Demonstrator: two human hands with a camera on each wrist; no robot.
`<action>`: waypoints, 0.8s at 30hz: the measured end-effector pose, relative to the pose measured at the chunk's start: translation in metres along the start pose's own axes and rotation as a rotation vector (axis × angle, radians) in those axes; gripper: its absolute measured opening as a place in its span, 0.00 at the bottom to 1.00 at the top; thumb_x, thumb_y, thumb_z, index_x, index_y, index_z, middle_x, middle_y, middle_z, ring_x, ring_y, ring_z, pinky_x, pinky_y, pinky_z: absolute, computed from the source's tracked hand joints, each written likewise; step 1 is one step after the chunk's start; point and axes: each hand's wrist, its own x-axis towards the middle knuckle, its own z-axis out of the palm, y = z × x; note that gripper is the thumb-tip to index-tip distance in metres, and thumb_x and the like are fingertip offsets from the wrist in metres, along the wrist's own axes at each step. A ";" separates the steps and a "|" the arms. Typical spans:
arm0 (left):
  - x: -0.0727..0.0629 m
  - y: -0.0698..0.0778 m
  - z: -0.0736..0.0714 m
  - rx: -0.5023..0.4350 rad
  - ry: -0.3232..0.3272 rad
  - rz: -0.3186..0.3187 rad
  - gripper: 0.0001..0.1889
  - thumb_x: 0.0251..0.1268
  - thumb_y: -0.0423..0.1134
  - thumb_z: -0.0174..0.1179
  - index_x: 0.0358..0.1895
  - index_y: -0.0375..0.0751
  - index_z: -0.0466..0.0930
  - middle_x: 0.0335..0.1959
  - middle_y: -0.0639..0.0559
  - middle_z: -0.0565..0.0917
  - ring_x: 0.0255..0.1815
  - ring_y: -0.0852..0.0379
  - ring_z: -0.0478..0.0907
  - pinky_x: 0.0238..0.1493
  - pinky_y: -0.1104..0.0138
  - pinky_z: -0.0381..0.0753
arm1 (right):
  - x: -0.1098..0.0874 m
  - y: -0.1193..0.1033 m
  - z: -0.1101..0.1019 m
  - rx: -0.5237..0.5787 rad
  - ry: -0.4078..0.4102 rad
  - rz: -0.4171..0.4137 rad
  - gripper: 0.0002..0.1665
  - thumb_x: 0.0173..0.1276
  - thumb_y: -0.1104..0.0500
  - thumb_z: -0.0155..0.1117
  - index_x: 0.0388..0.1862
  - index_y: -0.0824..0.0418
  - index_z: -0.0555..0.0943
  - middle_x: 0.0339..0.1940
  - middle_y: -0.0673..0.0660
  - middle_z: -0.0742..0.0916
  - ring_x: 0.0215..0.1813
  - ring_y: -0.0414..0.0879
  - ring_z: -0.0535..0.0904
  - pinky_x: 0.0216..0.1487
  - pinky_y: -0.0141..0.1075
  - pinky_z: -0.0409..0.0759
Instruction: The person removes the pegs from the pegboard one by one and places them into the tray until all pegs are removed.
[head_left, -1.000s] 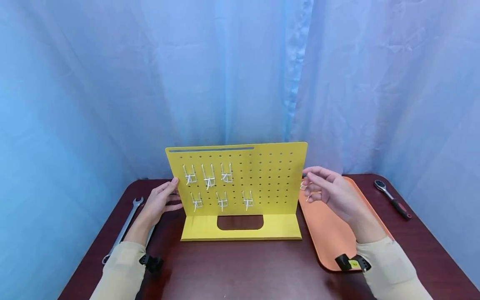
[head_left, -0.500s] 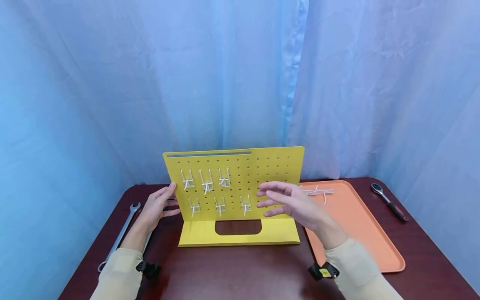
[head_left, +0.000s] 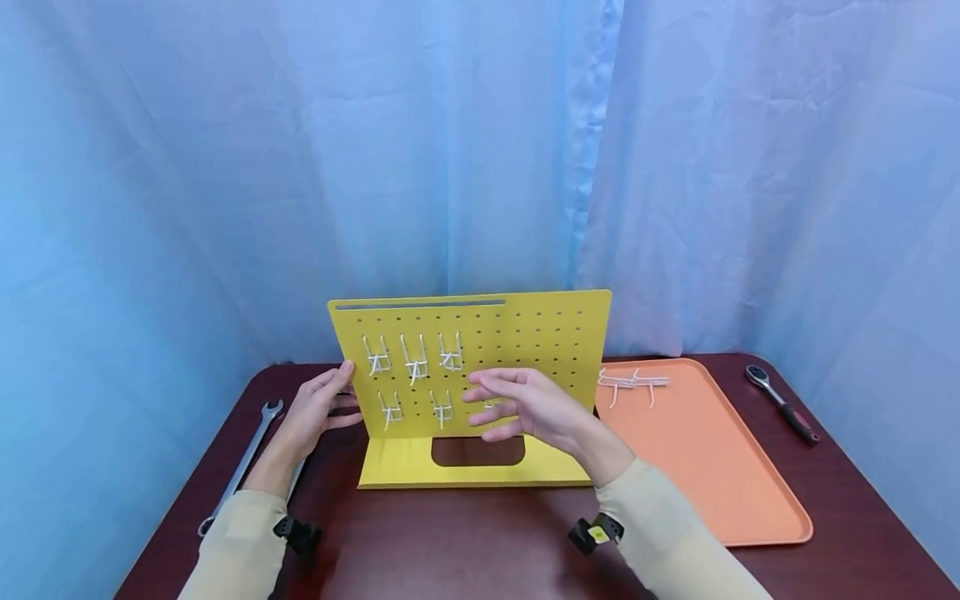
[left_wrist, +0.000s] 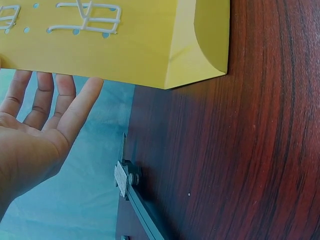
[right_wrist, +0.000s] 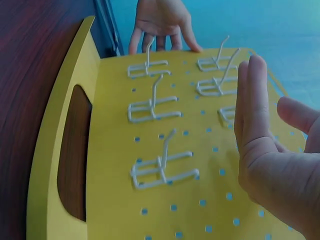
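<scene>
A yellow pegboard (head_left: pixel 540 333) stands upright on its base, with several white wire pegboard hooks (head_left: pixel 377 356) mounted on its left half. At its left side edge is my left hand (head_left: pixel 318 408), thumb on the front and the other fingers reaching behind. The left wrist view shows those fingers (left_wrist: pixel 62 102) fairly straight against the edge. My right hand (head_left: pixel 536 406) hovers before the middle of the board, fingers apart and holding nothing. It partly hides the lower right hook (right_wrist: pixel 162 170), which the right wrist view shows fully.
An orange tray (head_left: pixel 720 467) at the right bears white wire hooks (head_left: pixel 633 381) near its back edge. Beyond it lies a ratchet wrench (head_left: pixel 782 402). A spanner (head_left: pixel 243 467) lies on the left; a long dark tool with a boxy part (left_wrist: pixel 127 180) shows in the left wrist view.
My right hand has moved left from over the tray to in front of the pegboard, uncovering the hooks on the tray. The left hand stays at the board's edge.
</scene>
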 end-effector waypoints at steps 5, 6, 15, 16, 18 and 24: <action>0.001 -0.001 0.000 0.000 -0.001 -0.002 0.34 0.73 0.67 0.53 0.61 0.37 0.77 0.49 0.36 0.78 0.50 0.41 0.81 0.46 0.55 0.87 | 0.014 -0.002 0.009 0.050 -0.029 0.023 0.32 0.81 0.53 0.56 0.75 0.68 0.66 0.70 0.71 0.75 0.54 0.56 0.86 0.49 0.47 0.87; 0.001 -0.001 0.000 -0.002 -0.004 -0.004 0.35 0.73 0.67 0.53 0.61 0.37 0.77 0.49 0.36 0.78 0.50 0.41 0.81 0.46 0.55 0.87 | 0.017 -0.003 0.010 0.054 -0.033 0.031 0.32 0.81 0.53 0.55 0.76 0.68 0.66 0.71 0.71 0.74 0.55 0.56 0.86 0.49 0.47 0.87; 0.001 -0.001 -0.001 0.003 0.003 -0.006 0.35 0.72 0.67 0.53 0.63 0.38 0.76 0.50 0.36 0.77 0.52 0.40 0.80 0.47 0.55 0.87 | 0.035 -0.005 0.019 0.083 -0.050 0.052 0.30 0.83 0.53 0.51 0.75 0.69 0.65 0.71 0.71 0.74 0.56 0.56 0.85 0.51 0.46 0.86; 0.001 -0.001 -0.001 0.003 0.002 -0.007 0.35 0.72 0.67 0.53 0.63 0.38 0.76 0.50 0.36 0.77 0.53 0.39 0.80 0.47 0.55 0.87 | 0.037 -0.005 0.019 0.088 -0.048 0.052 0.29 0.83 0.54 0.51 0.74 0.69 0.66 0.70 0.70 0.75 0.55 0.56 0.85 0.51 0.46 0.86; 0.001 -0.001 -0.001 0.004 0.002 -0.006 0.35 0.72 0.67 0.53 0.63 0.38 0.76 0.49 0.37 0.77 0.53 0.38 0.80 0.46 0.55 0.87 | 0.040 -0.004 0.019 0.098 -0.046 0.049 0.29 0.83 0.54 0.51 0.73 0.70 0.66 0.70 0.70 0.75 0.55 0.55 0.85 0.51 0.46 0.86; 0.001 -0.001 0.001 -0.003 -0.006 -0.008 0.35 0.72 0.67 0.53 0.63 0.37 0.76 0.52 0.33 0.76 0.52 0.40 0.80 0.46 0.55 0.87 | 0.042 -0.004 0.020 0.118 -0.045 0.041 0.29 0.83 0.53 0.50 0.72 0.72 0.66 0.71 0.71 0.73 0.54 0.54 0.85 0.51 0.45 0.86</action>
